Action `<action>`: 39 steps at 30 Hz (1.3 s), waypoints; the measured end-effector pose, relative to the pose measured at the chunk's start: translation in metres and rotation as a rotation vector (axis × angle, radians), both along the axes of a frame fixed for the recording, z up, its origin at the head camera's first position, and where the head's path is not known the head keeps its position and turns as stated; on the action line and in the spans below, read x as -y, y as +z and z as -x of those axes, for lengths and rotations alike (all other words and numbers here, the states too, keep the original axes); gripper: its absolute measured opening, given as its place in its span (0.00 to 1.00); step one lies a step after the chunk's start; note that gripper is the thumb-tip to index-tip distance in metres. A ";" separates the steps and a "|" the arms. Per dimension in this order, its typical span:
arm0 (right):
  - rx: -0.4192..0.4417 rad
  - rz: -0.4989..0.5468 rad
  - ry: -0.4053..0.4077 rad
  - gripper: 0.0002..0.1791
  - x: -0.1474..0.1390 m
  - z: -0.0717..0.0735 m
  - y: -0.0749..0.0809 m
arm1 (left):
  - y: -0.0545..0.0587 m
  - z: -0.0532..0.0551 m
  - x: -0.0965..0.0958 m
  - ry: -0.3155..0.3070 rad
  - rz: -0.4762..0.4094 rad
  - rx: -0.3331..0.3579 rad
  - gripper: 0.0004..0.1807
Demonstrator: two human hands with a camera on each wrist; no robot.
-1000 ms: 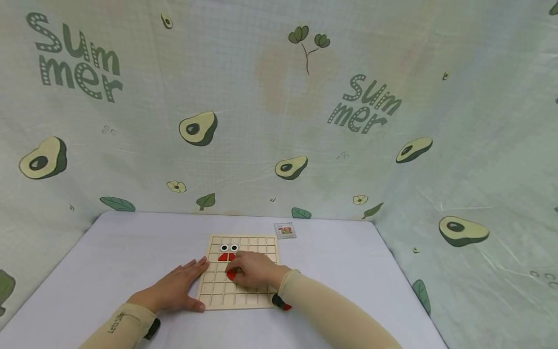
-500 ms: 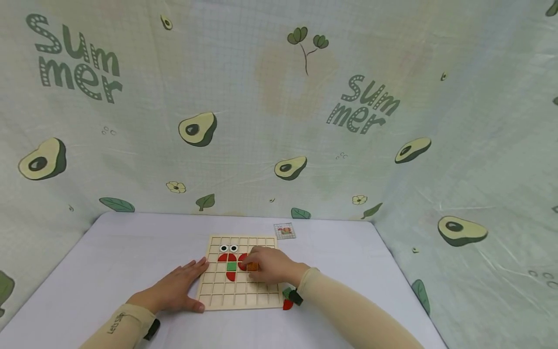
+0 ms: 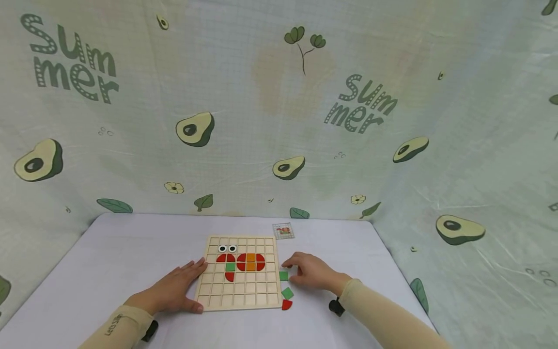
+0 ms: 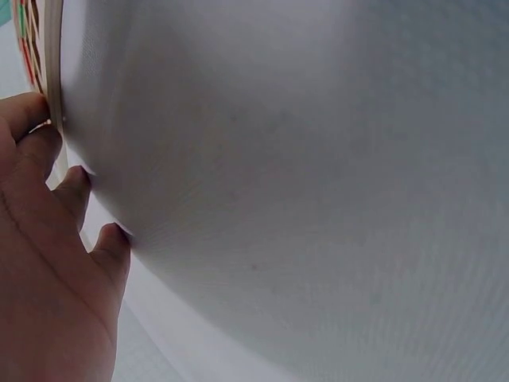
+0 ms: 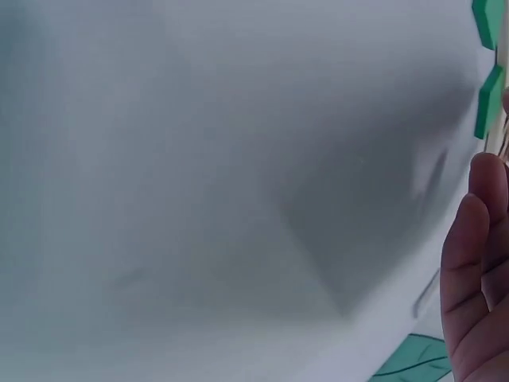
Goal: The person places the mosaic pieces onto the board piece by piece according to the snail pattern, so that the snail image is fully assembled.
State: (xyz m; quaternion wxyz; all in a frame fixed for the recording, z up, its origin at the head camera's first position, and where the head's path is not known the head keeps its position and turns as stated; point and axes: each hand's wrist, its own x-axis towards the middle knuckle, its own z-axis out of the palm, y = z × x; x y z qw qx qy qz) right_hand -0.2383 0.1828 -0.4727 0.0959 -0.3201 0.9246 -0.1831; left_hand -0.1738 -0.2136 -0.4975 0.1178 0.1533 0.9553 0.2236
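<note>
A wooden grid board (image 3: 237,288) lies on the white table. My left hand (image 3: 172,288) rests at its left side with fingers spread; in the left wrist view the fingertips (image 4: 32,111) meet the board's edge. On the grid sit two eye pieces (image 3: 227,248), red quarter-rounds (image 3: 229,277), a green square (image 3: 230,266) and orange squares (image 3: 250,262). Just right of the board, my right hand (image 3: 316,272) hovers by another green square tile (image 3: 284,276), index finger and thumb apart beside it. In the right wrist view this hand's fingers (image 5: 465,239) show below green tiles (image 5: 489,103).
A second loose green square (image 3: 287,293) and a red quarter-round (image 3: 286,305) lie at the board's lower right. A small picture card (image 3: 284,230) lies behind the board's far right corner. Printed cloth (image 3: 244,145) hangs behind and beside the table.
My right hand has moved from the left figure to the middle of the grid, then right, off the board. The red and orange group is now uncovered. My left hand stays in place.
</note>
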 end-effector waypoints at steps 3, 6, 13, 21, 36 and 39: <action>0.014 0.011 0.002 0.19 -0.004 0.000 -0.008 | -0.001 0.000 0.001 0.009 0.006 0.002 0.65; 0.015 0.008 0.007 0.19 -0.005 0.001 -0.014 | -0.003 0.001 0.001 0.016 0.008 0.003 0.65; -0.028 -0.010 0.012 0.18 -0.002 -0.001 -0.015 | -0.004 0.001 0.001 0.002 0.010 -0.003 0.65; -0.042 -0.002 0.017 0.15 0.000 -0.003 -0.014 | 0.001 0.000 0.001 -0.012 0.002 0.000 0.65; -0.051 -0.006 0.030 0.15 0.001 -0.002 -0.015 | 0.000 0.001 0.000 0.000 0.009 0.018 0.65; -0.044 -0.008 0.023 0.15 0.000 -0.001 -0.016 | -0.001 0.002 0.000 0.006 0.015 0.015 0.65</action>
